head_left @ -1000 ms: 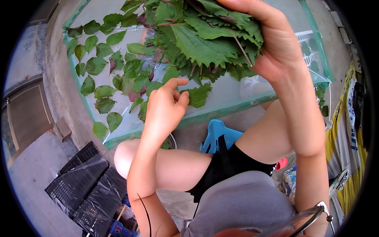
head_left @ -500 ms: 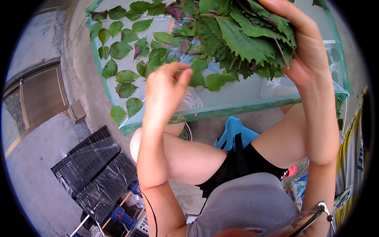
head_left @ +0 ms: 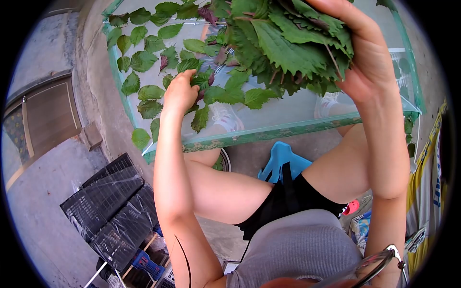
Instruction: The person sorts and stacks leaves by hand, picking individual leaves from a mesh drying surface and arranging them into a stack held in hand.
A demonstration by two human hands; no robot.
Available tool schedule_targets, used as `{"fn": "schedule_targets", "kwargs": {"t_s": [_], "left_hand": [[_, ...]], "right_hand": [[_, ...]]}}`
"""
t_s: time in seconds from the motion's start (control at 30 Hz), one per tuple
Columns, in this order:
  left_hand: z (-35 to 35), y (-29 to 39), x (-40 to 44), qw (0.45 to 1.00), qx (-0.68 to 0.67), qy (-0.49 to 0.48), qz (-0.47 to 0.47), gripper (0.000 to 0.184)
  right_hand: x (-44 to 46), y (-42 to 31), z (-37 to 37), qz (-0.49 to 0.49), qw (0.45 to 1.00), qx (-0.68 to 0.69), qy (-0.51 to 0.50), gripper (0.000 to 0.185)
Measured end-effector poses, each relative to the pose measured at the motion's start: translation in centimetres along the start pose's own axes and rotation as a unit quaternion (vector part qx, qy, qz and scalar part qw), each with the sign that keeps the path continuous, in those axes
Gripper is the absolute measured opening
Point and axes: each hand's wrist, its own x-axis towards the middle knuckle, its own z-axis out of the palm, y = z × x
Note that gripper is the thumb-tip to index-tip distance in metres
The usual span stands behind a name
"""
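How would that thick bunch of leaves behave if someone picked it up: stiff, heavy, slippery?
The bunch of leaves would probably bend easily, as its leaves look thin. It's likely light: the right hand alone holds it up. Some might slide out, since no tie is visible.
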Motion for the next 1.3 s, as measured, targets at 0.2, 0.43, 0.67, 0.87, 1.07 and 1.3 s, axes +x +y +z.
{"fn": "schedule_targets", "kwargs": {"t_s": [0.2, 0.43, 0.67, 0.87, 1.07, 1.3], "left_hand": [[-2.4, 1.6, 0.2, 0.997, 0.004, -0.001, -0.071, 0.024], [-3.9, 4.6, 0.1, 0.972, -0.219, 0.073, -0.035, 0.018], [-2.8, 11.0, -0.4, 0.897, -0.438, -0.053, 0.011, 0.016], [-0.9, 17.9, 3.4, 0.875, -0.46, -0.138, 0.053, 0.017], [2.8, 23.8, 7.6, 0.92, -0.369, -0.127, 0.033, 0.016], [5.3, 22.4, 10.3, 0.917, -0.345, -0.18, -0.092, 0.024]], "right_hand": [[0.1, -0.4, -0.4, 0.003, 1.0, 0.014, -0.027, 0.033], [0.9, -2.4, -1.9, -0.091, 0.99, 0.006, -0.105, 0.032], [0.4, -5.1, -2.1, -0.128, 0.991, 0.033, -0.024, 0.024], [0.7, -6.3, -3.1, -0.152, 0.987, 0.043, -0.026, 0.021], [0.2, -7.6, -3.6, -0.157, 0.98, 0.105, -0.056, 0.019], [0.5, -8.2, -4.3, -0.157, 0.968, 0.141, -0.135, 0.018]]}}
